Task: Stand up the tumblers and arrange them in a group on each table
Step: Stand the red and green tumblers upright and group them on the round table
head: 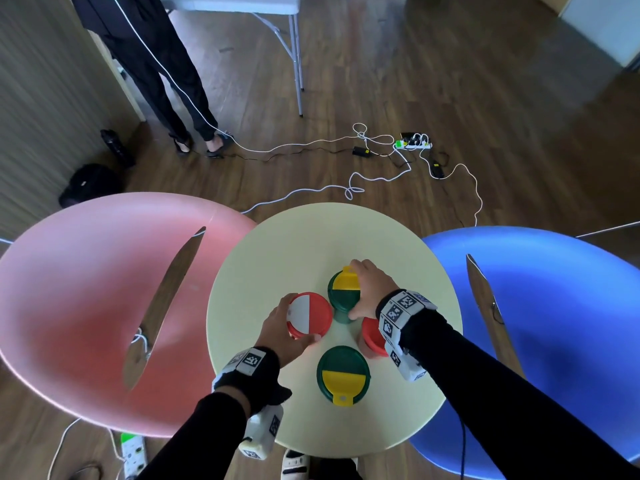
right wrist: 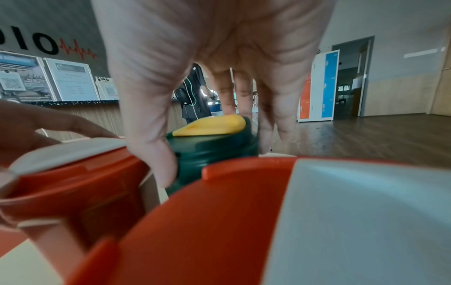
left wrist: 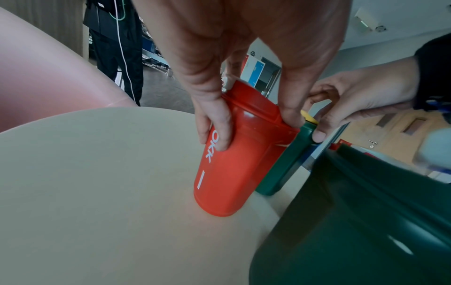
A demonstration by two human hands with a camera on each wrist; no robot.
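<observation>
Four plastic tumblers stand upright near the middle of the round pale-yellow counter (head: 277,244), low in the centre of the head view. The red plastic tumbler with the red-and-white lid (head: 309,314) sits at the left of the cluster, and the left hand (head: 281,332) grips it from above, thumb and fingers curled round its upper wall. Just to its right, the dark green plastic tumbler with the green-and-yellow lid (head: 344,295) is held the same way by the right hand (head: 370,289), fingers wrapped over the lid rim. A second red tumbler (head: 372,336) stands half hidden under the right wrist, and a second green tumbler with a yellow flip lid (head: 343,374) stands nearest the bottom of the frame.

As a judgement, this counter is close to finished: all four are upright, and what remains is sliding the two held tumblers tighter together. The pink round counter (head: 86,271) at left and the blue round counter (head: 554,306) at right carry no tumblers in view, so nothing shows whether work is left there.

White letters "OKK" run down the held red tumbler's side in the left wrist view. In the upper left of the right wrist view, black wall lettering (right wrist: 36,43) ends in "DIO" beside a red pulse line; the posters below it are too small to read.
</observation>
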